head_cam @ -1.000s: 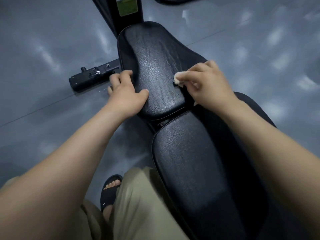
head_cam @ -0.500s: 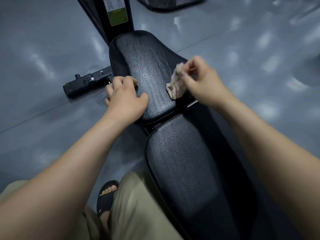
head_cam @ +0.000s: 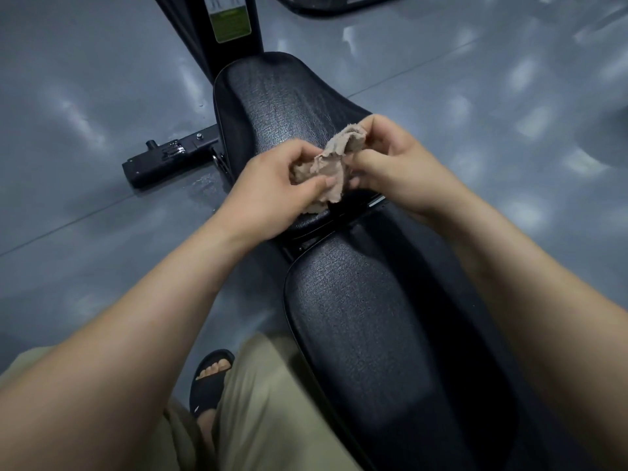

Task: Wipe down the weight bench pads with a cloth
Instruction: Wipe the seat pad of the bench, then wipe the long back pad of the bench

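Note:
A crumpled beige cloth (head_cam: 331,161) hangs in the air between both hands, above the near end of the far black bench pad (head_cam: 285,100). My left hand (head_cam: 272,188) pinches its lower left part with thumb and fingers. My right hand (head_cam: 397,164) pinches its upper right part. Closer to me lies the second black pad (head_cam: 367,334), with a narrow gap and metal bracket between the two pads. Neither hand touches a pad.
The bench's black upright post with a green label (head_cam: 231,25) rises at the far end. A black frame foot (head_cam: 170,158) sticks out left on the grey floor (head_cam: 85,96). My sandalled foot (head_cam: 210,379) and beige-trousered leg (head_cam: 272,419) are beside the near pad.
My left hand left the edge of the far pad and came up to take the cloth. My right hand lifted the cloth off the pad toward the middle.

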`<state>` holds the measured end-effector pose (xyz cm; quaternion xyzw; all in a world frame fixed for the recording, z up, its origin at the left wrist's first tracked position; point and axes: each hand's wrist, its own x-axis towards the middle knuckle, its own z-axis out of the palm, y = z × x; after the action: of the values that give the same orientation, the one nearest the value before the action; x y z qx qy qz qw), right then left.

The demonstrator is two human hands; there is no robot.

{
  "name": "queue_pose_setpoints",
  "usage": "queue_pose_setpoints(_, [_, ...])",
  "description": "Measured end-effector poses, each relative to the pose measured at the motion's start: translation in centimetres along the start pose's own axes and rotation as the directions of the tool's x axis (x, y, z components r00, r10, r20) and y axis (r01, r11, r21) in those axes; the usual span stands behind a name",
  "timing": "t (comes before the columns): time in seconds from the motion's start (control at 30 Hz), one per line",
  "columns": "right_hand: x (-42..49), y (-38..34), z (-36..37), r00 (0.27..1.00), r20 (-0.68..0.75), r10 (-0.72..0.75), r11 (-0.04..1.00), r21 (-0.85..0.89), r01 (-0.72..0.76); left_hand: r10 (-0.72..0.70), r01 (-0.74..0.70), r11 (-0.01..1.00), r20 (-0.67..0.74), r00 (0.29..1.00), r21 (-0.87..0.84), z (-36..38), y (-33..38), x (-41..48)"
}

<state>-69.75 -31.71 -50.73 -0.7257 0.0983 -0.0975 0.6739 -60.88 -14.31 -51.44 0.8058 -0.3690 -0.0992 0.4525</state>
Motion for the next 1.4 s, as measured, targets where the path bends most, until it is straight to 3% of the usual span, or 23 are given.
queue_pose_setpoints(0.17, [-0.2, -0.3, 0.1, 0.991, -0.109, 0.073, 0.996, 0.050, -0.068, -0.131, 0.104, 0.956, -0.080, 0.988, -0.276, -1.0, -0.2, 0.7])
queue_pose_setpoints(0.27, [-0.5, 0.0, -0.5, 0.980, -0.148, 0.130, 0.986, 0.125, -0.111, -0.205, 0.191, 0.873, 0.018, 0.979, -0.449, -1.5, -0.1, 0.7])
queue_pose_setpoints(0.4, [-1.2, -0.2, -0.5, 0.984, -0.032, 0.175, 0.930, 0.334, -0.154, -0.123, 0.161, 0.931, 0.133, 0.983, -0.326, -0.8, -0.2, 0.3])
queue_pose_setpoints(0.5, [-1.4, -0.3, -0.3, 0.988, 0.016, 0.157, 0.901, 0.408, -0.149, -0.088, 0.123, 0.955, 0.136, 0.987, -0.271, 0.1, 0.7, 0.1])
queue_pose_setpoints(0.67, [-1.3, -0.2, -0.1, 0.979, -0.071, 0.189, 0.932, 0.327, -0.156, -0.067, 0.078, 0.970, 0.057, 0.996, -0.232, 0.2, 0.9, 0.2])
queue_pose_setpoints(0.8, [-1.6, -0.4, 0.0, 0.960, -0.171, 0.222, 0.949, 0.262, -0.173, -0.150, 0.159, 0.923, 0.055, 0.987, -0.349, 0.6, 1.2, 0.0])
queue_pose_setpoints(0.9, [-2.3, -0.7, -0.3, 0.973, -0.077, 0.216, 0.950, 0.245, -0.192, -0.226, 0.232, 0.837, 0.072, 0.971, -0.495, 0.6, 1.5, 0.1])
queue_pose_setpoints(1.07, [-2.6, 0.2, -0.8, 0.995, -0.002, 0.099, 0.992, -0.077, -0.099, -0.368, 0.358, 0.685, 0.123, 0.922, -0.635, 1.4, 2.1, 0.5])
queue_pose_setpoints(1.13, [-2.7, 0.4, -1.3, 0.998, -0.032, 0.060, 0.991, -0.118, -0.063, -0.377, 0.365, 0.712, 0.112, 0.920, -0.600, 1.6, 2.0, 0.4])
queue_pose_setpoints(1.23, [-2.9, 0.3, -1.9, 0.992, -0.105, 0.064, 0.986, -0.149, -0.079, -0.315, 0.302, 0.896, 0.013, 0.949, -0.326, 1.7, 1.5, 0.2])
queue_pose_setpoints(1.3, [-3.4, 0.1, -2.6, 0.981, -0.169, 0.094, 0.989, -0.100, -0.112, -0.288, 0.282, 0.924, 0.017, 0.958, -0.260, 2.1, 1.2, 0.1])
queue_pose_setpoints(1.4, [-4.4, -0.6, -4.8, 0.922, -0.382, 0.059, 0.984, -0.136, -0.119, -0.257, 0.254, 0.954, 0.003, 0.966, -0.160, 2.6, 1.4, 0.2])
